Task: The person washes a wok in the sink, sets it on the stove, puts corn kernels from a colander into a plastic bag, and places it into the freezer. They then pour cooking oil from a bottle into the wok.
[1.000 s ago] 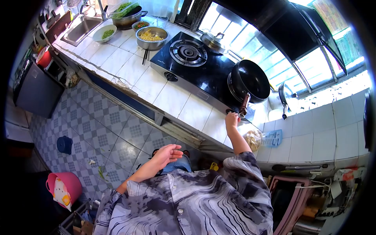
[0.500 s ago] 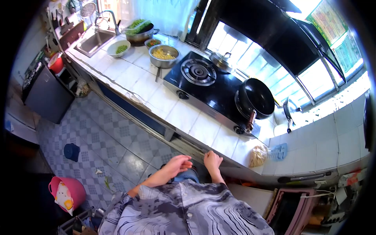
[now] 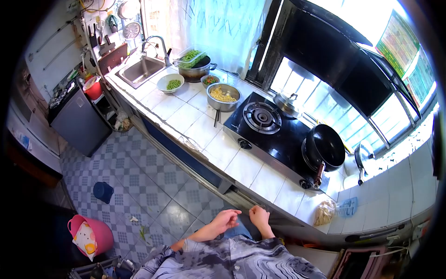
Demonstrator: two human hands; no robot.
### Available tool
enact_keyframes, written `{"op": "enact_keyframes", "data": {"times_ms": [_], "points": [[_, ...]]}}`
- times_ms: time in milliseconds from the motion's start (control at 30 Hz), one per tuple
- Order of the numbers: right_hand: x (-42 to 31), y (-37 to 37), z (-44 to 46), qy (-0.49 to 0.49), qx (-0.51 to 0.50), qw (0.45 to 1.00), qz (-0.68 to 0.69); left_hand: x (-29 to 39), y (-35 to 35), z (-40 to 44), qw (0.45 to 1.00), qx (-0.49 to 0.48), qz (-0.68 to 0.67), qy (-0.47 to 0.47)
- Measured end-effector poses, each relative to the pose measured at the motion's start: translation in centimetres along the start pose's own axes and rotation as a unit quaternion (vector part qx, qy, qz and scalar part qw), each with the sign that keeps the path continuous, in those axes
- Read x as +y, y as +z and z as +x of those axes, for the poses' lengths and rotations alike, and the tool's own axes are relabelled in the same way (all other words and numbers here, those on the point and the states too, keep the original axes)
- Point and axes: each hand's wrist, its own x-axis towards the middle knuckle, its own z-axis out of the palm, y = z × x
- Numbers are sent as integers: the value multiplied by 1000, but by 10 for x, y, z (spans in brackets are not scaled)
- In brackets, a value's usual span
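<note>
My left hand is in front of my body, fingers loosely stretched towards the right with nothing seen in them. Close beside it, a small gap away, my right hand is curled into a fist, and no object sticks out of it. Both are near the front edge of the white tiled counter, touching nothing on it. On the counter beyond them is a black two-burner gas stove. A black wok with a brown handle rests on its right burner.
Left of the stove stand a steel pot of yellow food, a white bowl of green pieces, a small bowl and a larger pot topped with greens. A sink lies farther left. A pink bucket sits on the floor.
The view has shifted, so the counter and stove appear lower and farther right. My hands stay close together; the left fingers look slightly more curled.
</note>
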Motion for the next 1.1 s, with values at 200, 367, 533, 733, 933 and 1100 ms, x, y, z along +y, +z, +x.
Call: {"op": "enact_keyframes", "data": {"times_ms": [200,367,533,733,933,1100], "points": [[-32,7,28,-38,-58,998,-1,20,-32,12,998,19,-52,-4],[-84,27,85,-106,-85,987,83,71,-74,15,995,43,-89,21],[-197,35,156,-180,-118,965,152,165,-126,12,985,121,-105,71],[-308,41,251,-173,-68,923,336,287,-166,-6,974,182,-59,120],[-357,8,358,98,13,829,551,343,-181,-25,945,203,-133,218],[-354,-2,415,323,-88,558,759,340,-225,-21,957,158,-193,147]]}}
